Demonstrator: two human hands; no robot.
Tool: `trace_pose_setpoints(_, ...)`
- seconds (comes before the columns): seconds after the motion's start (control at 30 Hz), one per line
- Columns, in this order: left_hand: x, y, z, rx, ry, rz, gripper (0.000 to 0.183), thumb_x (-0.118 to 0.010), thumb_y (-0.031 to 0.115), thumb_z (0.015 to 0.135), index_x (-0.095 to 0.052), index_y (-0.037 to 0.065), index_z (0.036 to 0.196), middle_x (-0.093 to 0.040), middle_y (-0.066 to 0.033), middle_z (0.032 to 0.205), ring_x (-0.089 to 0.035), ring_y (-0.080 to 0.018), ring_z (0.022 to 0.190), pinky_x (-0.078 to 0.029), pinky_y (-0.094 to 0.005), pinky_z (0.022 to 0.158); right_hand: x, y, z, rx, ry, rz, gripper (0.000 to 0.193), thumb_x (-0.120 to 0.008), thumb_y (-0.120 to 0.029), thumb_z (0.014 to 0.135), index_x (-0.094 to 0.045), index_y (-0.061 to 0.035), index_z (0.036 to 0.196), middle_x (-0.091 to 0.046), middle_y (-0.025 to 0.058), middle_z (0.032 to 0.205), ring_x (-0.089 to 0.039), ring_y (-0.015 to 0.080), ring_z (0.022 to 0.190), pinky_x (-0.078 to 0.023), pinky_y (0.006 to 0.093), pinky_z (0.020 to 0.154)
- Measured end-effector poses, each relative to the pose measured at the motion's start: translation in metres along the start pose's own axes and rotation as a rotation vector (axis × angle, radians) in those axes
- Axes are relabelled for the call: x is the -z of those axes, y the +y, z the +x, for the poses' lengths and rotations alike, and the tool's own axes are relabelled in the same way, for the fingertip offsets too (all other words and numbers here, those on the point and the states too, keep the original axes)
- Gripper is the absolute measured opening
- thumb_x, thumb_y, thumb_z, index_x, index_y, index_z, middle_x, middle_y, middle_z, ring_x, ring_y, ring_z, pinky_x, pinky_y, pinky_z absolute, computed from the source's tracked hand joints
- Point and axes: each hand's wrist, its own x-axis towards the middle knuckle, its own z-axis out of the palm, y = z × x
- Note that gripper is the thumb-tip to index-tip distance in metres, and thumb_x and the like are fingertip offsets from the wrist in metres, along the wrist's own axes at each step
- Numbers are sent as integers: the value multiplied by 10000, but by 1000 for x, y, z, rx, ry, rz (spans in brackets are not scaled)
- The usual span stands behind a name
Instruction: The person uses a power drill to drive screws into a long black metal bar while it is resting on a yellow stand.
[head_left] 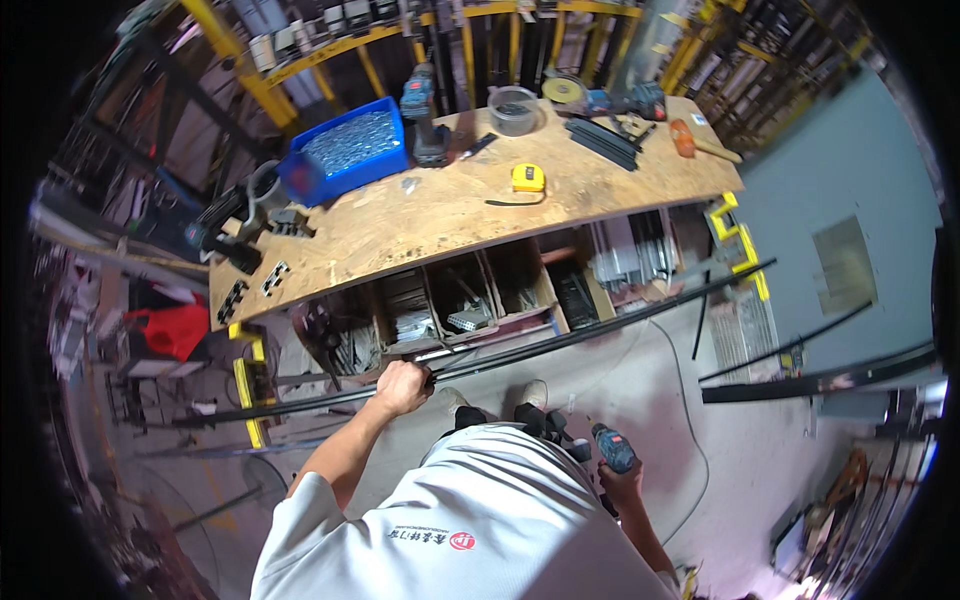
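Observation:
My left hand [403, 388] is closed round a long dark metal profile [560, 341], which runs across in front of the workbench from lower left to upper right. Low on my right side, my right hand [624, 484] grips a blue and black cordless drill [613, 448] by its handle. The drill is apart from the profile and points up and to the left. Under the profile's middle, the shelf boxes of the bench show between it and the tabletop.
On the wooden workbench [440, 215] stand a blue bin [355, 150] of small metal parts, another cordless drill [420, 115], a yellow tape measure [528, 179], a clear tub [513, 110] and a mallet [700, 143]. Yellow brackets [247, 385] project at both ends. A cable [690, 420] crosses the floor.

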Motion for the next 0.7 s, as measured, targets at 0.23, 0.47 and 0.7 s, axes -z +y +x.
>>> trace_pose_setpoints(0.23, 4, 26, 10, 13, -29, -19, 208, -692, 239, 765, -715, 34, 793, -698, -206, 772, -697, -411, 776, -556, -514, 725, 40, 10, 43, 13, -69, -34, 151, -708, -28, 803, -650, 3, 939, -635, 32, 691, -599, 121, 548, -479, 291, 514)
trace_pose_setpoints(0.47, -34, 62, 69, -32, 11, -80, 219, -690, 257, 773, -718, 42, 810, -712, -201, 802, -704, -409, 801, -567, -505, 754, 35, -43, 54, 204, -93, -94, 82, -666, 24, 778, -640, -15, 846, -605, 24, 652, -568, 118, 499, -448, 270, 468)
trace_pose_setpoints(0.7, -12, 88, 87, 34, -65, -134, 206, -677, 175, 756, -742, 3, 850, -737, -217, 938, -706, -408, 948, -558, -473, 869, 34, -110, 46, 187, -237, -175, 180, -689, 22, 805, -644, -11, 976, -642, 37, 729, -596, 121, 572, -469, 265, 523)
